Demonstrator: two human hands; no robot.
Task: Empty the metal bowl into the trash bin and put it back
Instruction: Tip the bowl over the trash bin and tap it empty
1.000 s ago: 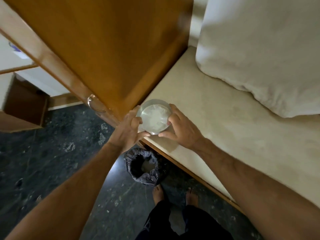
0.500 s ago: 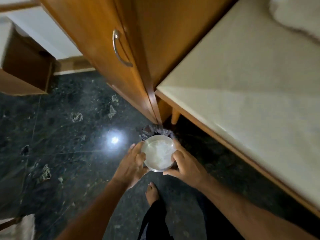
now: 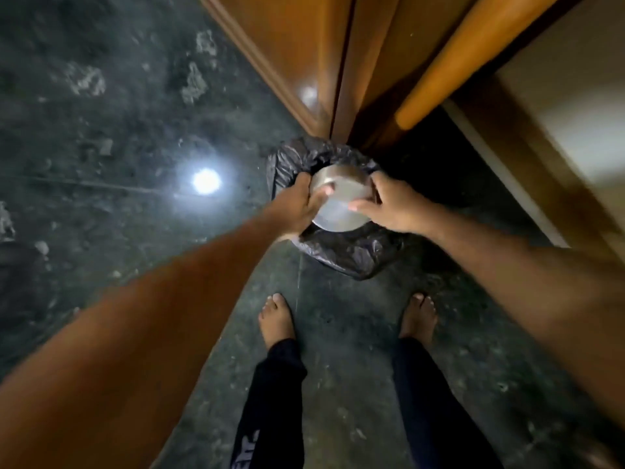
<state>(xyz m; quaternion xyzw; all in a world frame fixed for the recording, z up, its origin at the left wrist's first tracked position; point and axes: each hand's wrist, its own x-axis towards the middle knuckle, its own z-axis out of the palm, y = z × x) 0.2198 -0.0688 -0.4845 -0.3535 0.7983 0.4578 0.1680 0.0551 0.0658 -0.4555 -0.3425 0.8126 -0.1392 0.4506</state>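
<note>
The metal bowl [image 3: 338,204] is tipped over with its shiny underside facing me, mouth turned down into the trash bin [image 3: 351,255]. The bin is small, lined with a crinkled black bag, and stands on the floor at the cupboard's corner. My left hand [image 3: 297,211] grips the bowl's left rim. My right hand [image 3: 395,208] holds its right rim with fingers spread over the base. The bowl's inside and its contents are hidden.
A wooden cupboard [image 3: 304,55] rises just behind the bin. The bed frame [image 3: 527,184] and a round wooden leg [image 3: 439,66] stand to the right. My bare feet [image 3: 277,319] are on the dark stone floor [image 3: 101,130], which shows a bright light reflection.
The bowl came off the bed, went down over the bin, and turned from mouth-up with white contents showing to upside down. Both hands stayed on it.
</note>
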